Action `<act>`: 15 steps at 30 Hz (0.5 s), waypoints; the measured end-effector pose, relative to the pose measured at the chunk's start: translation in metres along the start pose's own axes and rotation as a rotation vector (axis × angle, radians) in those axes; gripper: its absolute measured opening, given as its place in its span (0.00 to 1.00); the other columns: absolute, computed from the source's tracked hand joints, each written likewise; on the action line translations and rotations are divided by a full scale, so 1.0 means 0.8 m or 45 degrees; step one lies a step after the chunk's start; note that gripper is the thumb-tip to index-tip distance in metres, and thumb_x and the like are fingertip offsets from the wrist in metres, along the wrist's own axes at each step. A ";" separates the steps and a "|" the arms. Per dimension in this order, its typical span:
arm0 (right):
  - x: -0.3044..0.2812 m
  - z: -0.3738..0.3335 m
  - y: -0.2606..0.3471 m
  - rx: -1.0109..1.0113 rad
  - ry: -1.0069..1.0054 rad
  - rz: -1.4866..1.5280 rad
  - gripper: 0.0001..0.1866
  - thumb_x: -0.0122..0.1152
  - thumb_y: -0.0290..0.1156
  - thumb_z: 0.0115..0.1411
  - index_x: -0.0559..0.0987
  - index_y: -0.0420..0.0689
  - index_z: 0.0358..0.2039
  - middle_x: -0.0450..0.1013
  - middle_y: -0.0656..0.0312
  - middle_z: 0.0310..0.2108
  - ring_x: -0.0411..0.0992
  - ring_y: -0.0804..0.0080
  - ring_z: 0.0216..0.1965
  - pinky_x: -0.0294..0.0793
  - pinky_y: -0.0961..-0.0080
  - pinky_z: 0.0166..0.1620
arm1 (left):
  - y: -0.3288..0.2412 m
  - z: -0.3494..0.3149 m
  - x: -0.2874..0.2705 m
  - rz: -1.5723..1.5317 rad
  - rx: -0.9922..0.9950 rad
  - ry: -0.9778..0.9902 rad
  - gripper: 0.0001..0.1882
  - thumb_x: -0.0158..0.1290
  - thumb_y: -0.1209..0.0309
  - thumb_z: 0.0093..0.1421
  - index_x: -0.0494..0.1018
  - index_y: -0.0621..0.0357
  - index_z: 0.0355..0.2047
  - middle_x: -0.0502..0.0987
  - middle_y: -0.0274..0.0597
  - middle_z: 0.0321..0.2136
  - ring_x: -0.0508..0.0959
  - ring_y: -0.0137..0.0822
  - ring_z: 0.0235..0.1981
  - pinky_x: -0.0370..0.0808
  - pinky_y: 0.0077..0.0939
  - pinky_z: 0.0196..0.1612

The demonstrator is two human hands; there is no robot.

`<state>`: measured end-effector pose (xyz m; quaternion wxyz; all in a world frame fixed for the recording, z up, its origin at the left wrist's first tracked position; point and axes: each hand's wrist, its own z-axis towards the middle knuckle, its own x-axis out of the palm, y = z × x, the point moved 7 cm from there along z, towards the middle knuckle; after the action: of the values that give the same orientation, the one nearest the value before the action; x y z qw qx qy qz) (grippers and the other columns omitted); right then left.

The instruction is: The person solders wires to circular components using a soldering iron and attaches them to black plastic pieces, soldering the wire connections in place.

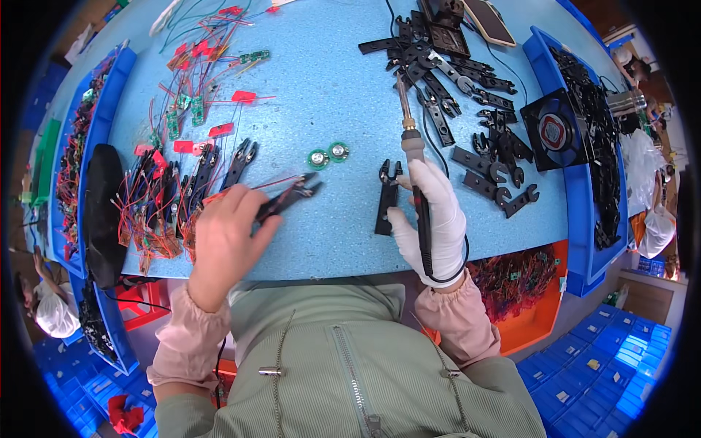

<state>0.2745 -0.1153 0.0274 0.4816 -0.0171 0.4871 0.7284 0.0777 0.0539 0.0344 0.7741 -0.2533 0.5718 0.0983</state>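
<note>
My bare left hand is closed on a black fork-ended plastic part, slightly blurred, with a red wire beside it. The white-gloved right hand grips a soldering iron, its metal tip pointing away from me. Beside that hand's thumb, another black fork-ended part lies on the blue table; I cannot tell whether they touch. Two small round green-rimmed pieces with silvery centres, one nearer and one farther, lie between the hands. Left of my left hand are several black parts with red wires.
Black plastic parts are heaped at the back right, near a small fan and a phone. Green circuit boards with wires lie back left. Blue trays stand at the left and right. An orange bin sits below.
</note>
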 end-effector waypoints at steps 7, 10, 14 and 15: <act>0.006 0.001 0.003 -0.030 0.023 -0.003 0.41 0.65 0.10 0.44 0.71 0.41 0.63 0.69 0.49 0.63 0.80 0.62 0.46 0.79 0.73 0.47 | 0.071 -0.011 -0.012 0.092 -0.198 -0.188 0.15 0.67 0.66 0.54 0.75 0.55 0.39 0.76 0.38 0.33 0.77 0.44 0.25 0.74 0.35 0.31; 0.007 0.001 0.005 -0.008 0.046 0.001 0.42 0.64 0.09 0.43 0.71 0.41 0.63 0.70 0.50 0.62 0.80 0.62 0.46 0.78 0.73 0.46 | 0.094 -0.003 -0.016 0.206 -0.297 -0.286 0.17 0.67 0.64 0.54 0.75 0.56 0.40 0.77 0.38 0.34 0.78 0.44 0.25 0.75 0.35 0.31; 0.008 0.002 0.008 -0.016 0.029 -0.028 0.43 0.63 0.08 0.42 0.71 0.41 0.63 0.70 0.51 0.62 0.79 0.63 0.47 0.78 0.73 0.45 | 0.112 0.002 -0.020 0.217 -0.323 -0.354 0.16 0.66 0.65 0.54 0.75 0.56 0.40 0.77 0.39 0.34 0.78 0.45 0.26 0.75 0.35 0.32; 0.011 0.003 0.010 -0.015 0.024 -0.039 0.43 0.63 0.07 0.42 0.71 0.41 0.63 0.70 0.51 0.62 0.79 0.63 0.47 0.78 0.73 0.45 | 0.113 0.002 -0.024 0.218 -0.331 -0.374 0.16 0.66 0.66 0.54 0.75 0.56 0.40 0.77 0.39 0.34 0.78 0.46 0.27 0.75 0.35 0.32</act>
<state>0.2651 -0.1082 0.0297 0.4879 -0.0343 0.4869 0.7237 0.0323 0.1345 0.0276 0.7988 -0.2843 0.4548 0.2726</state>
